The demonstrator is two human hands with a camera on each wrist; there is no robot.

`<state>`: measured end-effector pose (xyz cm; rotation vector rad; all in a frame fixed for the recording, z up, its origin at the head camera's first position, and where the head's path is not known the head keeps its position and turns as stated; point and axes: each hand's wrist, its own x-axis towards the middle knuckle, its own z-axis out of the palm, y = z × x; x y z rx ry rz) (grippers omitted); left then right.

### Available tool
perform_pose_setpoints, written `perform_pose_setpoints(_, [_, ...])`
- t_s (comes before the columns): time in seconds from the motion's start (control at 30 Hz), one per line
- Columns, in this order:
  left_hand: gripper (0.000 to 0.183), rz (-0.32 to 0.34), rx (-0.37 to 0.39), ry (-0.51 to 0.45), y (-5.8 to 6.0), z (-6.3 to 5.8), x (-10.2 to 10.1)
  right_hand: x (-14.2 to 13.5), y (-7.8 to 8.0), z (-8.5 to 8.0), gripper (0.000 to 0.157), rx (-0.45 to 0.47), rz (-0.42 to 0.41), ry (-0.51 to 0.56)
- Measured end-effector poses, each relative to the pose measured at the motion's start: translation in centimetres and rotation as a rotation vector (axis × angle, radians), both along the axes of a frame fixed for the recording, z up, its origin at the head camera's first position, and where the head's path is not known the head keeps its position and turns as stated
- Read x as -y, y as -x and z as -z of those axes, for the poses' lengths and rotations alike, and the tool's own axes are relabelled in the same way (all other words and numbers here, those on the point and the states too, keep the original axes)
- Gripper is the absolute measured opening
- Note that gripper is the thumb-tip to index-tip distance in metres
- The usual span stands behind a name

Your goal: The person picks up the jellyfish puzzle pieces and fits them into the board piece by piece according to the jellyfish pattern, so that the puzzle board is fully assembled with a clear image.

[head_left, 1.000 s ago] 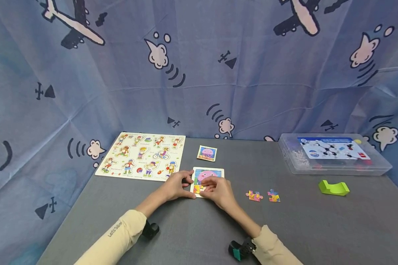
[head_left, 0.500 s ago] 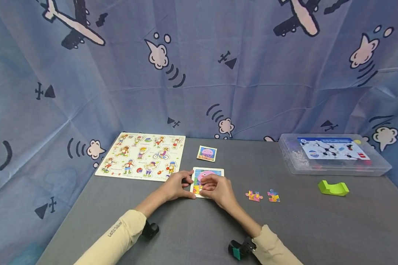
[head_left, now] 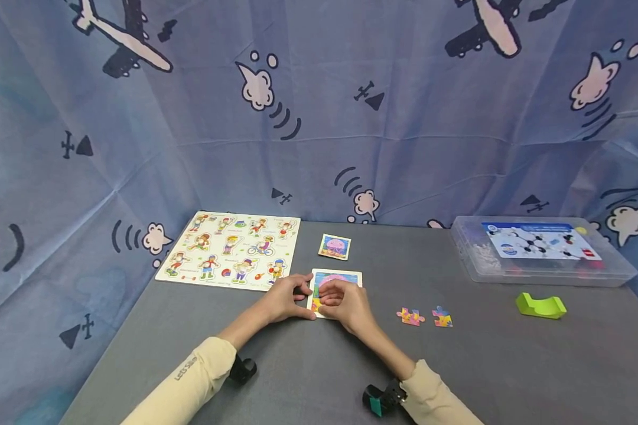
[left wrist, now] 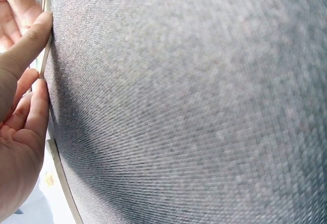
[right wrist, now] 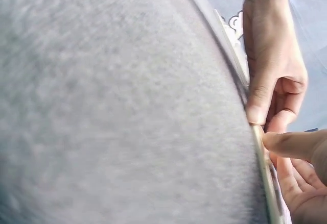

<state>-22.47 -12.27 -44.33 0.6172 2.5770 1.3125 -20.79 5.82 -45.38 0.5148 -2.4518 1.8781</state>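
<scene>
A small white-bordered puzzle board with a pink sea-creature picture lies on the grey table. My left hand grips its left side, thumb at the near corner and fingertips higher along the edge. Bent over the picture, my right hand has thumb and forefinger at a yellow puzzle piece in the near left part; the hand hides much of the board. The left wrist view shows the left thumb at the board's edge. Seen from the right wrist, the right hand is close beside the left hand.
Two loose jigsaw pieces, one pink-yellow and one blue-yellow, lie right of the board. Behind it is a small picture card. A large sports-figure puzzle board lies left; a plastic case and green holder are right.
The right thumb and fingers have shifted slightly left over the board. The left hand keeps its hold on the edge. The head view has turned a little.
</scene>
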Motion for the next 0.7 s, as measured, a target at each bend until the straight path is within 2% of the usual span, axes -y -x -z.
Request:
perform_pose_setpoints(0.23, [0.033,-0.013,-0.002,0.017,0.0,-0.1,0.0,0.1,0.1,0.1,0.026,0.014,-0.025,0.005])
perform_pose_setpoints(0.37, [0.032,-0.003,0.002,0.03,0.0,0.0,-0.1,-0.3,0.0,0.0,0.028,0.071,-0.036,0.061])
perform_pose_setpoints(0.53, [0.033,-0.013,0.001,0.074,0.0,-0.1,-0.3,-1.9,-0.2,-0.6,0.033,0.166,-0.016,0.133])
perform_pose_setpoints(0.7, [0.035,-0.035,-0.038,0.156,0.2,-0.6,-0.6,-4.4,-0.5,-1.4,0.039,0.23,0.018,0.149])
